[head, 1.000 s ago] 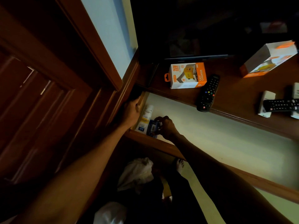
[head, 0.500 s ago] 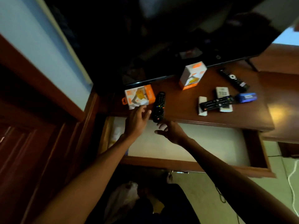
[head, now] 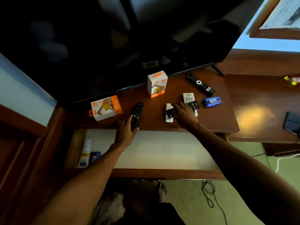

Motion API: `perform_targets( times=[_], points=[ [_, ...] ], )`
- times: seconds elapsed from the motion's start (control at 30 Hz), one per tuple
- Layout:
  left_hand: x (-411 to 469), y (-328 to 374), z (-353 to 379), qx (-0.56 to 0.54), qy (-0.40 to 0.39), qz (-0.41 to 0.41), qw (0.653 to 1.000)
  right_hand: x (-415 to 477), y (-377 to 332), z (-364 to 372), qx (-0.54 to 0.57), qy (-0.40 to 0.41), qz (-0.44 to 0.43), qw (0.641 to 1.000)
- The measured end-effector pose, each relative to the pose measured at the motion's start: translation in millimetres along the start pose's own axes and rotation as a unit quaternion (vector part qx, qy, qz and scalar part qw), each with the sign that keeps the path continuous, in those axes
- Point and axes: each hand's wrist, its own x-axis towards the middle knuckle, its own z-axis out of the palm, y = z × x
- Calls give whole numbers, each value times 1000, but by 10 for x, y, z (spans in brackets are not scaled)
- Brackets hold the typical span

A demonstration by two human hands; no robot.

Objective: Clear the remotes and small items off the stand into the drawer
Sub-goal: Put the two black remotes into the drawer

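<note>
On the counter (head: 162,124): three black remotes (head: 137,114) (head: 181,108) (head: 201,85), two white remotes (head: 188,97) (head: 168,118), two orange-and-white charger boxes (head: 105,108) (head: 157,83), one blue device (head: 211,101). In the open drawer (head: 162,173): one white tube (head: 85,153), one small blue item (head: 95,156). Further right: one dark flat object (head: 292,122), unidentifiable in the gloom.
</note>
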Motion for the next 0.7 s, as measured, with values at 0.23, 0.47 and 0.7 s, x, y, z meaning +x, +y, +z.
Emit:
perform_targets(
  times=[0.23, 0.47, 0.7],
  points=[
    [140, 268, -15, -160, 65, -49, 984, 279, 231, -37, -82, -96, -99, 987],
    [233, 506, -380, -252, 159, -55, 953, 289, 235, -84, -3, -12, -122, 992],
    [308, 530, -851, -355, 121, -53, 925, 183, -389, -349, 155, 87, -168, 970]
  ],
)
